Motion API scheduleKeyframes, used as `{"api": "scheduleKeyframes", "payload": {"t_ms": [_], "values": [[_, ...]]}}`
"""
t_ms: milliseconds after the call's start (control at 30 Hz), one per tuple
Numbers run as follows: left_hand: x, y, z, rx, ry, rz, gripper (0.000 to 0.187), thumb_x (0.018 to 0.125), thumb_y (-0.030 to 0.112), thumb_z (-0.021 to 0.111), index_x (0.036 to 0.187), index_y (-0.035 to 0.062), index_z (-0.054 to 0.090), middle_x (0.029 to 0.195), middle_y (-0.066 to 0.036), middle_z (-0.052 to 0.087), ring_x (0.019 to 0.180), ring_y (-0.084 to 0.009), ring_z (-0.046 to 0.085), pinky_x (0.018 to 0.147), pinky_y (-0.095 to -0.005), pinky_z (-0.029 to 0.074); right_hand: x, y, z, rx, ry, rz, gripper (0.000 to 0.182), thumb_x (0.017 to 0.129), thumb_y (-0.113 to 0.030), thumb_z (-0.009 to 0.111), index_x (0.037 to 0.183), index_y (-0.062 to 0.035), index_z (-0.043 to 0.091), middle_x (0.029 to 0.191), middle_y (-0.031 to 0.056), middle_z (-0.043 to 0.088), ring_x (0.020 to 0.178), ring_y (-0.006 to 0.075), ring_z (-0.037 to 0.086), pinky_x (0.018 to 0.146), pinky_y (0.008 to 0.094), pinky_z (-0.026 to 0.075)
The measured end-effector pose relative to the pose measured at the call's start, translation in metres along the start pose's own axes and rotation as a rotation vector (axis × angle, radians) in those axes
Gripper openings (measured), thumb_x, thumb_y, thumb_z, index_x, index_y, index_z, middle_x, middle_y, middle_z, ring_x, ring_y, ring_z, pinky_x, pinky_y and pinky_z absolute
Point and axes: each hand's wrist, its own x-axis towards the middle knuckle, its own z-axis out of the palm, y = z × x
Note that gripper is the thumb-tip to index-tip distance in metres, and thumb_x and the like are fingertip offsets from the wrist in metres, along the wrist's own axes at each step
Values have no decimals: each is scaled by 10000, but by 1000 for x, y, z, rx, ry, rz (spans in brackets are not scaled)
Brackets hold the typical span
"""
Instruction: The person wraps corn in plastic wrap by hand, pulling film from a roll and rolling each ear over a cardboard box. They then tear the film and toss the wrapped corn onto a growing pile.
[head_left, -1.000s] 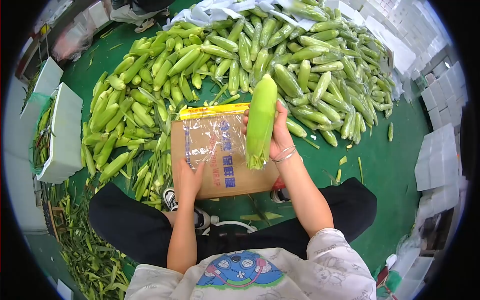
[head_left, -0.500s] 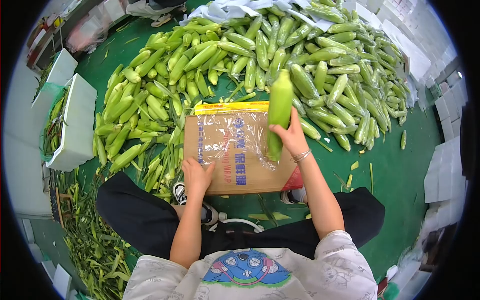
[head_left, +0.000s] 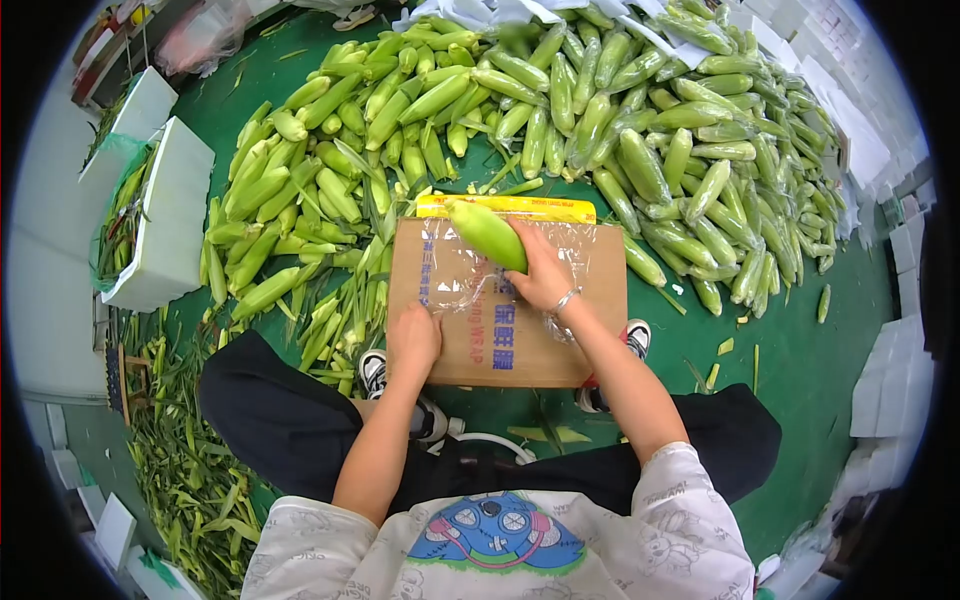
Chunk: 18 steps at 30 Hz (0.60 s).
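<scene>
My right hand (head_left: 545,270) is wrapped round a green ear of corn in its husk (head_left: 487,234), tilted with its tip to the upper left over a cardboard box (head_left: 590,340). Crinkled clear plastic film (head_left: 465,290) lies on the box top, beneath and around the ear. At the box's left edge, my left hand (head_left: 413,340) has its fingers curled in beside the film; what they pinch, if anything, is hidden. A long yellow carton (head_left: 545,208) lies along the far side of the box.
Loose husked corn (head_left: 270,190) is piled at the left, film-wrapped corn (head_left: 700,170) at the right. A white foam box (head_left: 170,220) with leaves stands far left. Stripped husks (head_left: 200,470) cover the floor near my left knee.
My right hand has brought the ear left and tipped it from upright to slanting over the film. My left hand's fingers have curled from lying flat on the box.
</scene>
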Motion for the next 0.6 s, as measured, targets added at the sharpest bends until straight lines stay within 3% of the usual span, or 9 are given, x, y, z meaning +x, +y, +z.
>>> {"api": "scheduleKeyframes", "payload": {"t_ms": [133,200,267,300,433,467,500,533,600], "values": [[23,-16,7,-101,-136,-23,244,855,215,639,777,-16,636,721,-184,662,675,-351,643,669,-422,528,-3,16,12,-189,-74,-59,751,697,-2,686,1380,-100,388,1223,168,497,1139,373,485,977,423,394],[39,-32,-20,-1112,-466,-329,188,890,119,563,813,-24,658,680,-94,646,681,-150,642,630,-268,507,-17,16,13,-462,-175,-92,739,678,-4,688,1359,-110,421,1194,144,510,1105,352,503,936,423,409],[34,-2,-46,-1473,-283,-140,195,903,111,542,837,-31,658,707,-98,653,686,-165,642,657,-264,502,-27,14,15,-454,-194,-172,747,688,-10,668,1381,-136,420,1175,116,525,1082,323,512,925,417,407],[36,7,-38,-1475,-280,-146,195,903,111,542,837,-31,658,707,-98,653,686,-165,642,657,-264,502,-30,9,15,-381,-283,-174,748,687,-20,675,1381,-138,422,1178,114,527,1083,325,512,922,416,410],[72,27,18,-844,-95,392,223,914,200,556,971,15,667,862,-138,663,852,-262,639,773,-361,499,2,27,8,-253,-629,68,762,625,-149,764,1331,-159,479,1189,141,557,1085,338,521,961,423,398],[88,21,24,-480,-120,812,338,869,315,619,1089,60,645,959,-155,625,974,-321,589,853,-429,464,2,61,23,-228,-488,-32,738,619,-214,782,1306,-176,516,1256,130,527,1163,339,473,996,441,375],[88,24,23,-255,35,949,524,799,437,677,1191,100,592,1084,-163,570,1057,-358,526,914,-464,420,-8,47,17,-248,-296,-54,692,637,-223,778,1285,-188,538,1303,122,486,1220,352,415,1014,445,354],[87,33,6,-164,-131,909,652,741,511,718,1234,117,556,1172,-170,523,1136,-371,466,953,-495,385,-13,19,3,-299,-220,-64,691,650,-248,780,1294,-198,533,1350,128,442,1257,358,376,1014,435,347],[93,34,-4,-81,-225,958,790,677,561,757,1278,113,510,1144,-174,519,1123,-378,491,944,-464,414,-41,9,6,-439,114,-53,536,678,-275,773,1123,-64,561,1130,146,512,1050,346,485,914,440,397]]}}
